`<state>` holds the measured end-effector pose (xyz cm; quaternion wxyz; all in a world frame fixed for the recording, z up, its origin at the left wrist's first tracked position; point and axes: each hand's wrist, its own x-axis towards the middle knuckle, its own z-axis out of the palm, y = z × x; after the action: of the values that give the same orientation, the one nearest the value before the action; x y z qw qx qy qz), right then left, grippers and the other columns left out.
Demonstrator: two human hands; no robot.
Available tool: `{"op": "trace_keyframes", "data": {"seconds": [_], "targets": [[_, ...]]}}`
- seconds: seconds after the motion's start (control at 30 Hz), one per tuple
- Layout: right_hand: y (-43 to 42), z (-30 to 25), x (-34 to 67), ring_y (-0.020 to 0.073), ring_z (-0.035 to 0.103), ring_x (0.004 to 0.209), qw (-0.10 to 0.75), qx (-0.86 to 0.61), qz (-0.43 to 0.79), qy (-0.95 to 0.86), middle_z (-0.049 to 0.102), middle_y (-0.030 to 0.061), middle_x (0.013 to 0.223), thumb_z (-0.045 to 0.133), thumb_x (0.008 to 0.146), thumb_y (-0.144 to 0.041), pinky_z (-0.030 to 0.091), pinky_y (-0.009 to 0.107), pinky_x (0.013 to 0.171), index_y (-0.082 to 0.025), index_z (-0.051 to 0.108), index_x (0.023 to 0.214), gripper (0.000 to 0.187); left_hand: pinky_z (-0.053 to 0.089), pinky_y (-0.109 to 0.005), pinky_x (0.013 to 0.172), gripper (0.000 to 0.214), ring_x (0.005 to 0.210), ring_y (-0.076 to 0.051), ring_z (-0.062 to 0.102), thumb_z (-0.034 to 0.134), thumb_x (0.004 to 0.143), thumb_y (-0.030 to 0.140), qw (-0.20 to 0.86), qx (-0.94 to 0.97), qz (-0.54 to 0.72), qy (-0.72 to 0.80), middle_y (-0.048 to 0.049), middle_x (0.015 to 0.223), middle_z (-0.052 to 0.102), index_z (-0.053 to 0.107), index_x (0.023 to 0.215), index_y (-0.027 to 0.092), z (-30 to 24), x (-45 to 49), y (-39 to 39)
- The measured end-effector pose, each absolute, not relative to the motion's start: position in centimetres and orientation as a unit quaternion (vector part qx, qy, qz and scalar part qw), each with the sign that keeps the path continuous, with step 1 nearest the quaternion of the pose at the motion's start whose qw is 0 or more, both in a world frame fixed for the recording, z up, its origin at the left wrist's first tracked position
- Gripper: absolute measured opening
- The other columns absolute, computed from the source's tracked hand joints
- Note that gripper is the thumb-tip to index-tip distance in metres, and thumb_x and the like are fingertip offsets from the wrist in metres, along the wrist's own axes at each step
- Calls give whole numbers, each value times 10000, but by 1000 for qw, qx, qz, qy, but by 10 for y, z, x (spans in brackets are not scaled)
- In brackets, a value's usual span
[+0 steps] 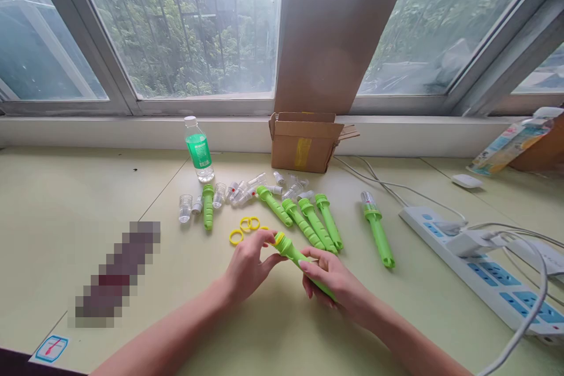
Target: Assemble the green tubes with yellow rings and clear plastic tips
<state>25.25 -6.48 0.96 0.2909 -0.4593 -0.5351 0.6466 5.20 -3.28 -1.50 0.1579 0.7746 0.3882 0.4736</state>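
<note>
My right hand [332, 279] is wrapped round the lower part of a green ribbed handle [293, 251], held tilted just above the table. My left hand [251, 264] pinches a yellow ring [279, 239] at the handle's top end. More yellow rings [247, 226] lie on the table just behind my left hand. Three green handles [308, 220] lie side by side beyond my hands, with one more [207, 205] to the left. A finished green handle with a clear cap [378, 234] lies apart on the right. Several small clear caps [240, 191] are scattered behind them.
A water bottle with a green label [199, 150] stands at the back near an open cardboard box [304, 141]. A white power strip [480, 267] with cables and a plugged adapter lies at the right. A blurred dark patch [117, 273] sits on the table at left.
</note>
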Motion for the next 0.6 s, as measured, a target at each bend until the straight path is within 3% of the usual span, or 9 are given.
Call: {"op": "trace_keyframes", "data": {"seconds": [0.47, 0.6], "targets": [[-64, 15, 252, 56, 392, 412, 287, -423, 684, -521, 609, -7, 629, 480, 891, -531, 301, 169, 394, -180, 537, 999, 372, 523, -276, 699, 253, 776, -155, 670, 726, 753, 214, 131, 794, 461, 375, -3, 874, 700, 521, 900, 211, -12, 49, -34], [-63, 15, 252, 69, 449, 467, 289, -423, 684, -519, 572, 0, 678, 492, 868, -559, 323, 176, 401, -169, 568, 891, 398, 528, -293, 729, 252, 819, -169, 680, 719, 762, 217, 125, 799, 455, 373, -18, 917, 711, 525, 922, 213, -13, 48, -35]]}}
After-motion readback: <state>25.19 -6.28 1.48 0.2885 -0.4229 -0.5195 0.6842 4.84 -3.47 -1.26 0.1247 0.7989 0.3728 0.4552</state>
